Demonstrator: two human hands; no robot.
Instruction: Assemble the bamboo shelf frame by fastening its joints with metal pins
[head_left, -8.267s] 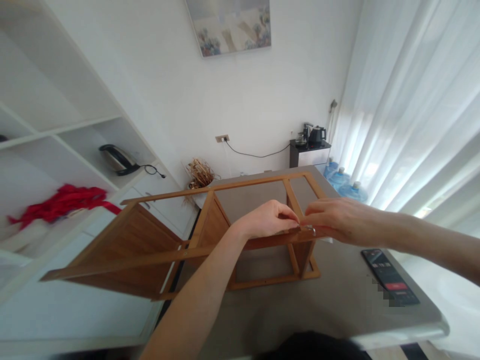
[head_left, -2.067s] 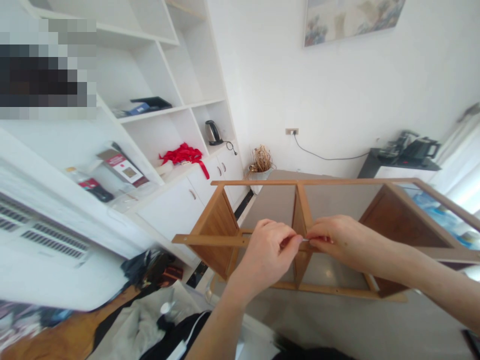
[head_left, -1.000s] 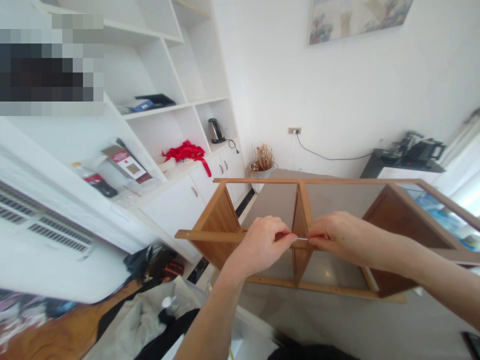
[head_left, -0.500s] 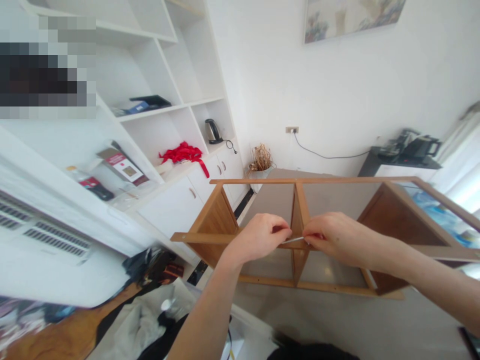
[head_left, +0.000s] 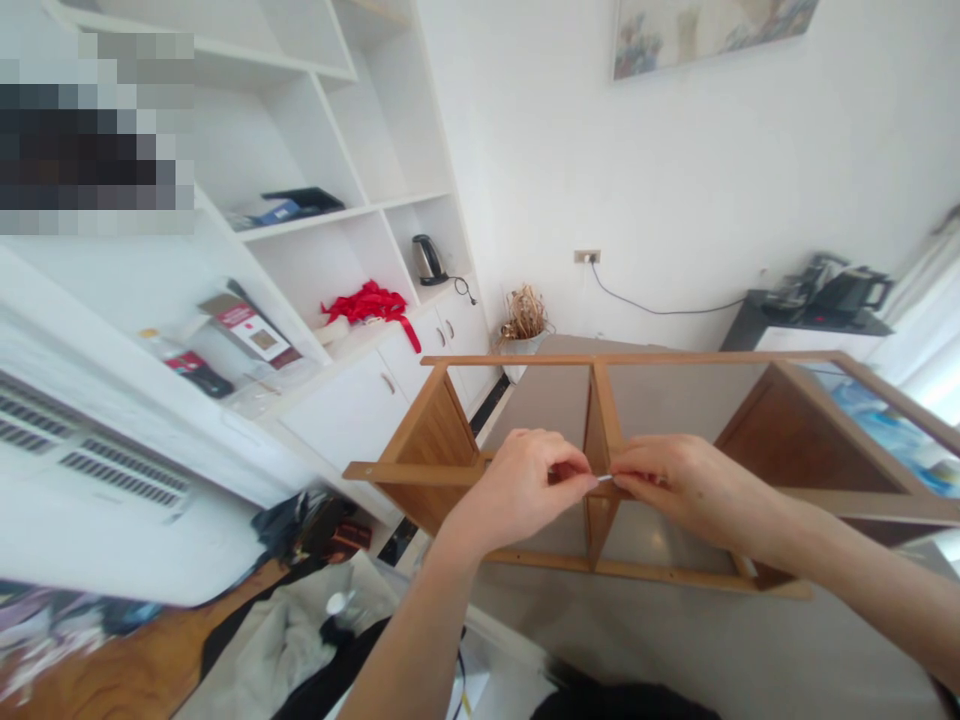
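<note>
A brown wooden shelf frame (head_left: 450, 420) lies on its side on a grey table (head_left: 675, 640). My left hand (head_left: 521, 488) and my right hand (head_left: 679, 487) meet at the frame's near rail, where the middle divider joins it. Both are closed in a pinch. A thin silvery metal piece (head_left: 604, 479) runs between their fingertips; what it is I cannot make out.
White wall shelves (head_left: 300, 250) on the left hold a kettle (head_left: 426, 262), red ribbon (head_left: 369, 302) and boxes. Clothes and clutter (head_left: 300, 620) lie on the floor at lower left. A black side table with a kettle set (head_left: 825, 295) stands at the right wall.
Since a second ago the hands have stayed at the same joint, with the left fingers shifting slightly on the metal piece. Eight seconds ago they worked at another spot on the frame.
</note>
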